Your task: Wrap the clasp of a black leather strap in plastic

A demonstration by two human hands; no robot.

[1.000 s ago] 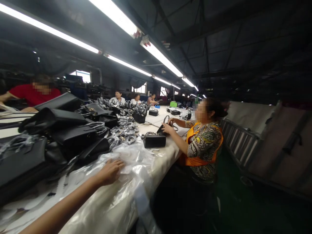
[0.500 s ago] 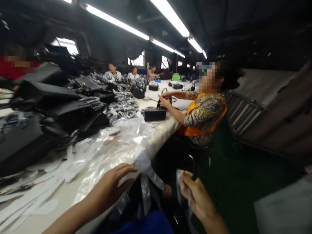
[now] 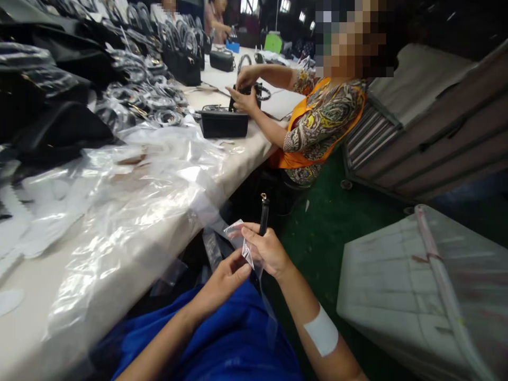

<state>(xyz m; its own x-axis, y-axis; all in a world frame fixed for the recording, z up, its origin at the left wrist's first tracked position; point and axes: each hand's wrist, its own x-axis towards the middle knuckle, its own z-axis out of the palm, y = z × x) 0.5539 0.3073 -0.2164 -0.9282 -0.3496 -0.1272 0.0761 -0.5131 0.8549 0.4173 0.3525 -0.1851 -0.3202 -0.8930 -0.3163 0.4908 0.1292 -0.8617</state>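
Observation:
Over my lap, my right hand (image 3: 270, 253) is closed round a black strap (image 3: 264, 214) whose upper end carries a small gold-coloured metal fitting. A crumpled piece of clear plastic (image 3: 247, 252) is in the same hand and hangs down below it. My left hand (image 3: 228, 276) meets that plastic from the other side, thumb and fingers pinched on its edge. The strap's lower part is hidden by my right hand. Close by on the table (image 3: 162, 264), clear plastic sheets (image 3: 119, 206) lie spread to the edge.
A co-worker in an orange vest (image 3: 305, 111) handles a black bag, beside another black handbag (image 3: 224, 123) on the table. Wrapped handles and black bags are heaped at the left. On the right stand a pale bin (image 3: 377, 280) and a wheeled rack (image 3: 373, 137).
The view has tilted down. My hands, apart before, have come together at the clear plastic. The black strap now shows above my right hand, and my left hand has closed.

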